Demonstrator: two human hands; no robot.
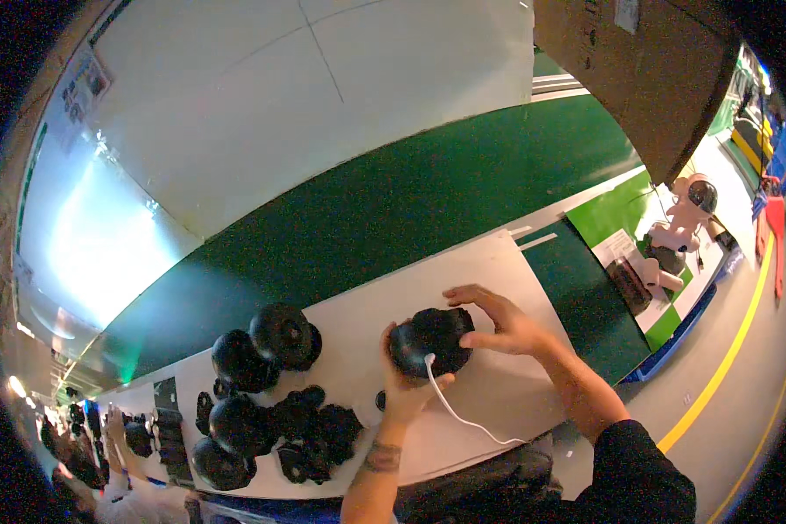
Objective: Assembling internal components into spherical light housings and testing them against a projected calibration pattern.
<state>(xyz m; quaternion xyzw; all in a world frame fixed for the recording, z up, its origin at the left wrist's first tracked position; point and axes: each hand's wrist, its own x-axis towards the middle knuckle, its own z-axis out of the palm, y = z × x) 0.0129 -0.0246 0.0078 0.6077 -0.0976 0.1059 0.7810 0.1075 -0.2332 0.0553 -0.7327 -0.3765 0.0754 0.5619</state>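
Note:
Both of my hands hold one round black housing (431,341) over a white sheet (358,332) on the workbench. My left hand (403,384) cups it from below and on the left side. My right hand (498,321) rests on its top right, fingers curled over the edge. A thin white cable (458,415) runs from the housing's lower face down toward me across the sheet.
Several more round black housings (262,349) and a heap of smaller black parts (314,437) lie to my left. A green conveyor belt (393,210) runs behind. A white camera-like device (686,214) stands at right under a cardboard box (646,61). Another person's hands (113,428) work far left.

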